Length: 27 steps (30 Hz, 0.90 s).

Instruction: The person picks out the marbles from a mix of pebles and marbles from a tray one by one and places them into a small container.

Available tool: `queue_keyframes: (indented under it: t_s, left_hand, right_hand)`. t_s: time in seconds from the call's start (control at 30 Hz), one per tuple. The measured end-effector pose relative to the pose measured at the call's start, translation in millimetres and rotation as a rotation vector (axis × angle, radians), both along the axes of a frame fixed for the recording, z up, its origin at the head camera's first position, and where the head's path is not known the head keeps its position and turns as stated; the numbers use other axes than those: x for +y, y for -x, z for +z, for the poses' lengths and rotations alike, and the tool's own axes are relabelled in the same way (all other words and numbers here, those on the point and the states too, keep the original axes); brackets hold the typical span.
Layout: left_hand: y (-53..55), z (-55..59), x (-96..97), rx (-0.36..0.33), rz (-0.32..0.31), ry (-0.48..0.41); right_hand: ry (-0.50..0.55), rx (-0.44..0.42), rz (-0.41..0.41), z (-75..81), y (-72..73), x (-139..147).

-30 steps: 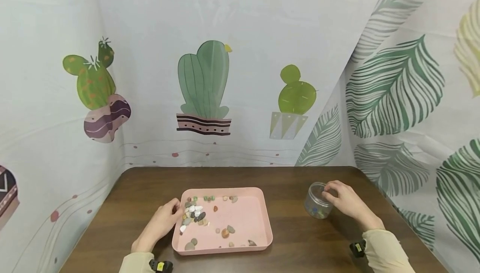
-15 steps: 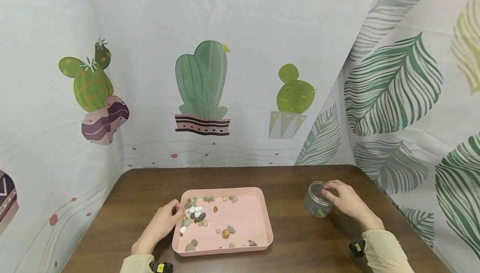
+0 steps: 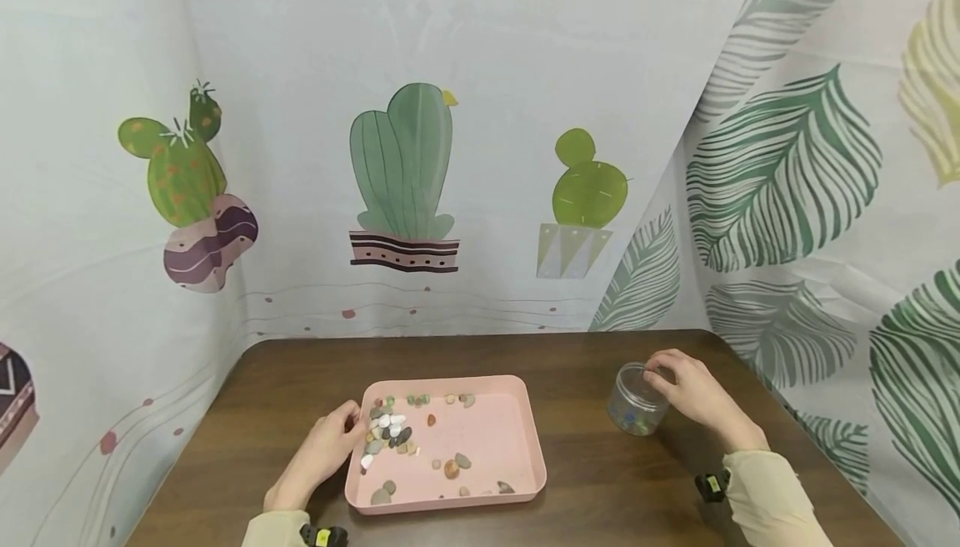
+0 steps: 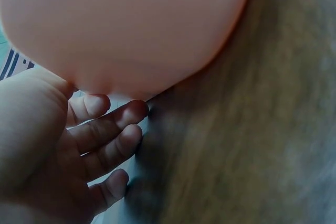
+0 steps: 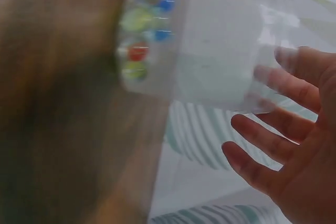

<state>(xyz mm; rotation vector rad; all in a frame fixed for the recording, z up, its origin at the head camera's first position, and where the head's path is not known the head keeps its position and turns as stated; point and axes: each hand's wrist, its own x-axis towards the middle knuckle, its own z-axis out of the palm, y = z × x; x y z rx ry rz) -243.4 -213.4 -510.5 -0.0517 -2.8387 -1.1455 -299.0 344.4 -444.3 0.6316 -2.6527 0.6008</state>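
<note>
A shallow pink tray (image 3: 487,414) of small stones lies on the table. My left hand (image 3: 322,447) is at its left side, its thumb and curled fingers gripping the rim. Seen from below in the left wrist view, the other fingers (image 4: 107,153) hang bent beside the tray wall. On the right stands a clear plastic jar (image 3: 633,414), upright and lidless, with colourful glass marbles (image 5: 137,51) at its bottom. My right hand (image 3: 693,388) is at the jar's far right rim. Its fingers look loosely spread there in the right wrist view, some overlapping the clear rim.
White, grey and black pebbles (image 3: 390,426) cluster along the tray's left side; brown and green stones (image 3: 452,469) are scattered elsewhere in it. The brown wooden table (image 3: 577,464) ends at a cloth backdrop (image 3: 495,197) printed with cacti and leaves.
My right hand has shifted slightly up and away at the jar's rim while the jar stays put. The left hand and the tray have not visibly moved.
</note>
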Motion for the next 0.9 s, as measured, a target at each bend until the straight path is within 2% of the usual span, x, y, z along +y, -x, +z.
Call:
queue_keyframes:
  t_s: [0.17,0.3,0.43,0.67,0.9]
  left_hand:
    - [-1.0,0.6,0.4,-0.006,0.000,-0.003]
    - [-0.7,0.6,0.1,-0.003,-0.001,-0.001]
    - [-0.6,0.1,-0.2,-0.006,-0.001,0.000]
    - [1.0,-0.1,-0.1,0.000,0.003,0.003]
    - [1.3,-0.3,-0.1,0.012,-0.002,-0.001]
  right_hand:
    - [-0.019,-0.008,0.032,17.8,2.4,-14.0]
    - [-0.059,0.037,0.103,26.3,6.4,-36.3]
    - [-0.116,0.042,0.173,30.6,8.2,-65.5]
    - [-0.217,-0.042,0.255,39.7,4.1,-116.3]
    - [-0.308,0.005,0.353,40.2,6.0,-156.3]
